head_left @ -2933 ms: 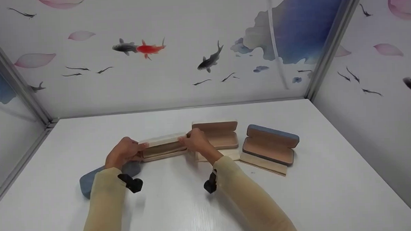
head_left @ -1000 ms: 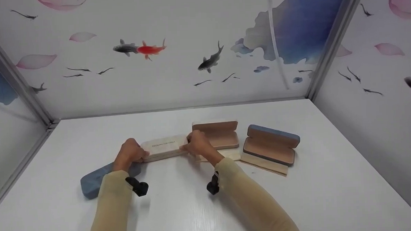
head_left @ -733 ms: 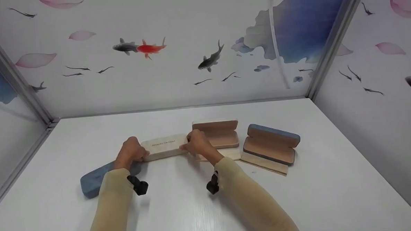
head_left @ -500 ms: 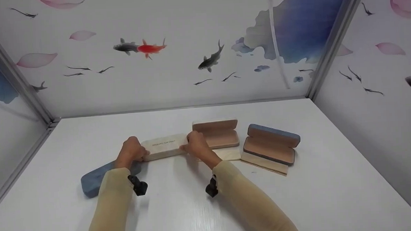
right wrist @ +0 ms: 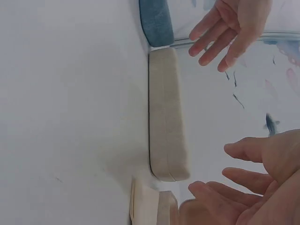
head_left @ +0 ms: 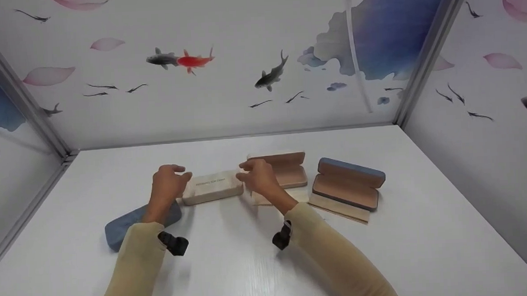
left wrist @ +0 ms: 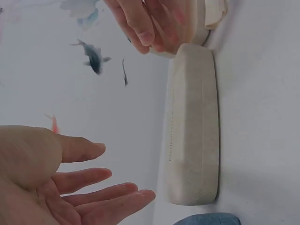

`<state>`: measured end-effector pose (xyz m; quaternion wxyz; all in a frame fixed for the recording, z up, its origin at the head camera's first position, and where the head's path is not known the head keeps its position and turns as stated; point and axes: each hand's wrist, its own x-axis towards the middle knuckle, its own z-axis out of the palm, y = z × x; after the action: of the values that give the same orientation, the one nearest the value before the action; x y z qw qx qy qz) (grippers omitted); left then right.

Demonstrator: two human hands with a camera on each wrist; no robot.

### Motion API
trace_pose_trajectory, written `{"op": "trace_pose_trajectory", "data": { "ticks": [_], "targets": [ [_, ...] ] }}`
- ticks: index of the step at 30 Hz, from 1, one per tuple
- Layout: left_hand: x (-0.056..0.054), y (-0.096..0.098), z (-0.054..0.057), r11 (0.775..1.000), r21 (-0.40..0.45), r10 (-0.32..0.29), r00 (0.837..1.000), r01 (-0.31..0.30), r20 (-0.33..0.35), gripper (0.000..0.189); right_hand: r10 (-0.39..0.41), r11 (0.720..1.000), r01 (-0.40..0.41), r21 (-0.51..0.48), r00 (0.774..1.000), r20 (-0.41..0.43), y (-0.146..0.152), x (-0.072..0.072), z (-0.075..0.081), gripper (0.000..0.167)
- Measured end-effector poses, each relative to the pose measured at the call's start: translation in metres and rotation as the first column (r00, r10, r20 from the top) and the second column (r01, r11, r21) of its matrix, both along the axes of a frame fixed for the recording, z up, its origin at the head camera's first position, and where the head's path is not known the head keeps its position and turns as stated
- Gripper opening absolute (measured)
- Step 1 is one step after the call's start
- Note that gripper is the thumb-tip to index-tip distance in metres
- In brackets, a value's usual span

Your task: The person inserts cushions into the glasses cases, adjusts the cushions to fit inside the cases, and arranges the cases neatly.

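1. Cream glasses case (head_left: 213, 190): lid down, flat on the bench (head_left: 233, 265), left of its middle, between the two hands. Small dark lettering on the lid, too soft to read.
2. Left hand (head_left: 166, 183): just off the case's left end. Fingers extended and loosely parted, clear of the case; grips nothing.
3. Right hand (head_left: 261, 177): just off the other end, fingers likewise parted, slightly bent, clear of the case, holding nothing. In the head view it covers part of the cream case behind.
4. Blue glasses case (head_left: 121, 225): lid down, angled, nearer the person and just beside the cream case's left end; partly hidden by the left forearm.
5. Open cream case (head_left: 291, 178): right of the first, lid raised, pinkish-tan lining. Pale cloth (head_left: 292, 196) lies along its front.
6. Open blue case (head_left: 345, 191): farthest right, turned at an angle, same lining. Folded cream cloth (head_left: 341, 208) along its front edge.
7. Pale yellow sleeves (head_left: 341, 251) on both arms; black device at each wrist.
8. Back wall (head_left: 226, 109): white, printed with fish and petals.
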<state>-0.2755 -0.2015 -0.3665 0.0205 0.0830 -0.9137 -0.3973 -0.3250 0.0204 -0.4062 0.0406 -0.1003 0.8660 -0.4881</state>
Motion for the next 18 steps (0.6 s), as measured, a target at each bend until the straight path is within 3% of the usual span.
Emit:
{"op": "trace_pose_trajectory", "data": {
  "ticks": [5, 11, 18],
  "targets": [
    [0.010, 0.004, 0.011, 0.995, 0.103, 0.013, 1.000, -0.014, 0.015, 0.047, -0.015, 0.999, 0.017, -0.048, 0.999, 0.029, 0.017, 0.003, 0.008, 0.036],
    [0.021, 0.012, 0.021, 0.983, 0.183, 0.007, 0.998, 0.003, -0.058, 0.046, -0.006, 0.999, 0.006, -0.048, 1.000, 0.004, 0.035, 0.008, 0.018, 0.032],
    [0.030, 0.033, 0.035, 0.960, 0.276, -0.034, 0.997, 0.052, -0.073, 0.045, -0.032, 0.999, 0.031, -0.042, 0.999, -0.018, 0.060, 0.018, 0.032, 0.030]
  ]
}}
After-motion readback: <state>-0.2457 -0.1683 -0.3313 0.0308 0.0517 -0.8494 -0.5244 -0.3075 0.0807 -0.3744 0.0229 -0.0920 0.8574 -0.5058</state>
